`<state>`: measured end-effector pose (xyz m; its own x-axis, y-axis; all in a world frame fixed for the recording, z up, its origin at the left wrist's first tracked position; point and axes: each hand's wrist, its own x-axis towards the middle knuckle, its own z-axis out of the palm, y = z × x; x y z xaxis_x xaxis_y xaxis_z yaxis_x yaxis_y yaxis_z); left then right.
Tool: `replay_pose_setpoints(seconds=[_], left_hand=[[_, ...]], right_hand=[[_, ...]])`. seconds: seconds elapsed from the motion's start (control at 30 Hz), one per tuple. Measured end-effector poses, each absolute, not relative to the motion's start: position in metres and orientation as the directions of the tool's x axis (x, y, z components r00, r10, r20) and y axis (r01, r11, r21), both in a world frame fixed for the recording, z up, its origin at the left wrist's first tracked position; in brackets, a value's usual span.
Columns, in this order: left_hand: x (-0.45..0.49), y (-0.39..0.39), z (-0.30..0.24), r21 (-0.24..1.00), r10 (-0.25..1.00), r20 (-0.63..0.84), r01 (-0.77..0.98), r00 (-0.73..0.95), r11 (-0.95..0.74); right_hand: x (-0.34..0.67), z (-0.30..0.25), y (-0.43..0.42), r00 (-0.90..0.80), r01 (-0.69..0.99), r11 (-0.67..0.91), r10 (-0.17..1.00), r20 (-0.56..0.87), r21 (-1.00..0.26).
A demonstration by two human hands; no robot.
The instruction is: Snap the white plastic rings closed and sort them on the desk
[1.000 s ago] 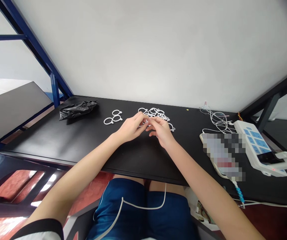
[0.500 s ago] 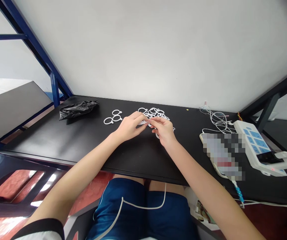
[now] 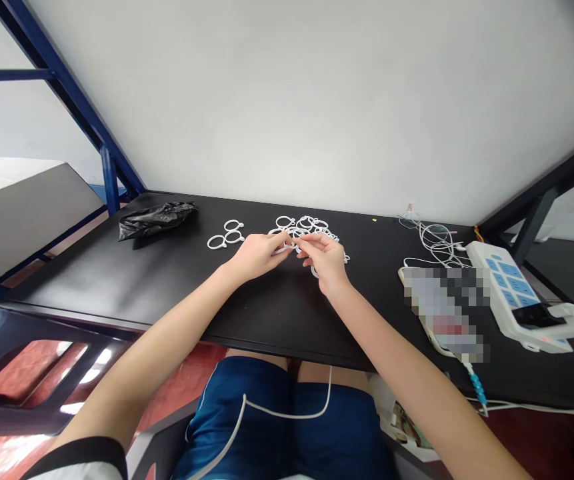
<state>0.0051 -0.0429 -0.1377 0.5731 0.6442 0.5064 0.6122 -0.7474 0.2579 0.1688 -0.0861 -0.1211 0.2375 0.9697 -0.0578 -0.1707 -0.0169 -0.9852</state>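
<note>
My left hand (image 3: 263, 255) is closed on a white curtain ring (image 3: 281, 251), its fingers and thumb round the band. Close against it, my right hand (image 3: 325, 259) pinches at the same ring's small eyelet end; the fingertips partly hide that spot. Just behind both hands lies a pile of white curtain rings (image 3: 311, 223), some of it covered by my fingers. Three more rings (image 3: 233, 225) lie together on the black tabletop (image 3: 267, 313), left of my left hand.
A crumpled black plastic bag (image 3: 159, 220) lies at the back left. On the right are glasses (image 3: 409, 217), tangled white earphones (image 3: 437, 243), a phone (image 3: 441, 313) on a cable and a white power strip (image 3: 511, 287). A pale wall (image 3: 287, 100) rises behind the table.
My left hand has lowered slightly and its fingers have curled more round the ring. The right hand has barely moved; the loose rings lie as before.
</note>
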Motion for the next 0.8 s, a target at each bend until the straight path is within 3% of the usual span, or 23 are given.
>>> replay_pose_setpoints(seconds=[0.27, 0.37, 0.5, 0.8], left_hand=[[0.001, -0.04, -0.13, 0.192, 0.763, 0.385, 0.764, 0.519, -0.617], [-0.01, -0.034, -0.121, 0.113, 0.883, 0.329, 0.915, 0.333, -0.387], [-0.034, -0.022, -0.111, 0.119, 0.953, 0.287, 0.984, 0.092, -0.13], [-0.056, -0.011, -0.114, 0.086, 0.981, 0.192, 0.996, -0.007, -0.01]], right_hand=[[0.17, -0.121, -0.085, 0.242, -0.182, 0.002, 0.969, -0.042, -0.983], [0.17, -0.121, -0.085, 0.236, -0.187, 0.006, 0.971, -0.039, -0.982], [0.171, -0.12, -0.086, 0.229, -0.186, 0.011, 0.973, -0.032, -0.982], [0.171, -0.118, -0.088, 0.224, -0.208, 0.011, 0.974, -0.037, -0.978]])
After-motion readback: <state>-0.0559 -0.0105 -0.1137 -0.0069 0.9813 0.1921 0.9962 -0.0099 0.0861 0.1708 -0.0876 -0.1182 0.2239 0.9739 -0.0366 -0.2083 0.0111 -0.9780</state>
